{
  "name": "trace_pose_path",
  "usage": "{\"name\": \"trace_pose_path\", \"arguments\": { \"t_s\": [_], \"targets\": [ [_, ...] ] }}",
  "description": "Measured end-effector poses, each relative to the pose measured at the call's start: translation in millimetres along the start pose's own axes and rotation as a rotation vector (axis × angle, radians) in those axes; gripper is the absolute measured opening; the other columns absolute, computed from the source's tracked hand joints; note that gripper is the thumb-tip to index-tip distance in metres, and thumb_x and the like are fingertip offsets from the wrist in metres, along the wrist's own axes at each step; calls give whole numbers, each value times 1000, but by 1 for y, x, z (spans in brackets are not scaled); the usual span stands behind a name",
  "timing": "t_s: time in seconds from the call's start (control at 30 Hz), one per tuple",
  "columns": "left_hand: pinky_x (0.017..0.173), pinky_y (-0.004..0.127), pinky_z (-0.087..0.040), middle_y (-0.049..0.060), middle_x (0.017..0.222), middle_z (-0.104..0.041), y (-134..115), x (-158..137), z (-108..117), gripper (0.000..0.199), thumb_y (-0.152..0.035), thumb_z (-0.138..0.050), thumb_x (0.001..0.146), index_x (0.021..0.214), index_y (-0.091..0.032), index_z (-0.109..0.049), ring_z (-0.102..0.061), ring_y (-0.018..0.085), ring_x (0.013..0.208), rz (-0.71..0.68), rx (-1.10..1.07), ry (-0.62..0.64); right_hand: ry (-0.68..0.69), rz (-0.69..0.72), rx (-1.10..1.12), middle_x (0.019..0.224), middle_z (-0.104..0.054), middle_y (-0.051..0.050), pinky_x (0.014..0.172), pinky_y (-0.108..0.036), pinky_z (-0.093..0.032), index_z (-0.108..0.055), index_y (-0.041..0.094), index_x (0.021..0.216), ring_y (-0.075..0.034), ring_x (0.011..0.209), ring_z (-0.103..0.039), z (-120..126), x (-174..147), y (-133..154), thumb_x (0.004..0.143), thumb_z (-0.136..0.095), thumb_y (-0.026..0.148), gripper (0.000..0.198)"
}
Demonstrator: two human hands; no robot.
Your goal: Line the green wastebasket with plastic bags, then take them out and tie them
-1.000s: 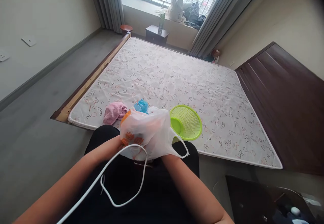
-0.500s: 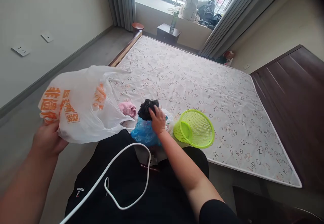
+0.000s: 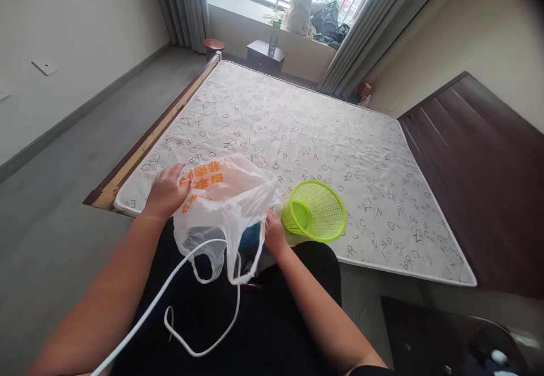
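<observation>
The left hand (image 3: 165,192) grips the top of a white plastic bag (image 3: 221,195), fingers curled into it. The right hand (image 3: 274,231) pinches its side. Just right of that hand lies a green basket (image 3: 317,212), tipped over on the mattress (image 3: 340,144).

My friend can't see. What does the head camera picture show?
Two hands hold a white plastic bag with orange print at a mattress edge: left hand on top, right hand at its side. A green basket lies tipped over beside it.
</observation>
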State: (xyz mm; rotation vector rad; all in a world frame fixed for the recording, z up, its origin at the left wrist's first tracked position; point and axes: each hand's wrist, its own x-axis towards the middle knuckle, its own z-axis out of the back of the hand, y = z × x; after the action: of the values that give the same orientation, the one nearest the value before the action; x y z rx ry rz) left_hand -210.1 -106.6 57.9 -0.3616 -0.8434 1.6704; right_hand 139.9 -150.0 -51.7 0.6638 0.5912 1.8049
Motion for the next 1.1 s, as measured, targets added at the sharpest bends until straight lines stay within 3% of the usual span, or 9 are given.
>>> {"name": "trace_pose_path", "arguments": {
  "t_s": [0.1, 0.2, 0.3, 0.4, 0.6, 0.73, 0.87, 0.97, 1.1],
  "targets": [
    [133, 55, -18, 12, 164, -48, -19, 1, -68, 57, -36, -54, 97, 152, -22, -56, -29, 32, 160, -304, 88, -51, -123, -104, 137, 109, -76, -13, 100, -41, -56, -73, 19, 106, -25, 107, -71, 18, -58, -17, 97, -45, 19, 29],
    [130, 67, 0, 10, 171, -38, -24, -24, -143, 57, -42, -55, 99, 154, -27, -55, -14, 38, 164, -398, 196, 351, -70, -275, 213, 98, -77, -10, 89, -40, -59, -74, 20, 99, -25, 93, -73, 29, -102, -32, 94, -48, 21, 26],
    [127, 70, -5, 16, 170, -38, -6, -50, -203, 65, -43, -71, 88, 148, -20, -62, -15, 46, 161, -136, 338, 813, 50, -407, 306, 94, -77, -8, 83, -38, -59, -74, 21, 100, -23, 83, -73, 34, -120, -38, 94, -49, 22, 26],
    [124, 73, -13, 25, 170, -32, 18, -57, -233, 78, -35, -78, 78, 151, -14, -59, -15, 51, 160, -3, 424, 886, 147, -426, 317, 102, -78, -8, 90, -38, -58, -75, 24, 105, -24, 93, -74, 32, -118, -38, 96, -49, 22, 27],
    [123, 75, -13, 17, 176, -19, 30, -38, -238, 80, -35, -71, 84, 160, -24, -48, -8, 46, 163, -12, 478, 902, 271, -513, 251, 142, -66, -14, 112, -44, -49, -61, 23, 141, -29, 131, -64, 1, -91, -47, 89, -70, 27, 52],
    [122, 74, -17, 16, 179, 2, 30, -26, -218, 72, -38, -51, 99, 167, -22, -34, -2, 45, 163, 33, 538, 643, 183, -689, 351, 139, -67, -16, 102, -40, -55, -44, 18, 154, -28, 121, -68, -22, -51, -44, 85, -77, 32, 77],
    [126, 66, -21, 23, 177, 3, 33, -22, -191, 76, -34, -44, 102, 170, -10, -20, -7, 44, 163, 51, 497, 369, 316, -686, 245, 101, -74, -10, 87, -37, -56, -66, 16, 123, -24, 92, -69, -32, -12, -22, 94, -62, 27, 31],
    [129, 62, -17, 21, 177, -10, 34, -25, -177, 79, -30, -50, 98, 170, -9, -23, -11, 43, 163, -47, 466, 474, 342, -576, 203, 101, -71, -9, 96, -38, -51, -67, 18, 91, -23, 97, -63, -21, 13, 4, 93, -60, 22, 9],
    [123, 72, -20, 11, 179, -13, 39, -32, -176, 73, -28, -52, 96, 167, -28, -36, -10, 43, 163, 11, 495, 702, 217, -179, 259, 101, -62, -4, 101, -36, -48, -56, 21, 78, -20, 102, -57, 39, 55, 50, 94, -60, 29, 19]
  ]
}}
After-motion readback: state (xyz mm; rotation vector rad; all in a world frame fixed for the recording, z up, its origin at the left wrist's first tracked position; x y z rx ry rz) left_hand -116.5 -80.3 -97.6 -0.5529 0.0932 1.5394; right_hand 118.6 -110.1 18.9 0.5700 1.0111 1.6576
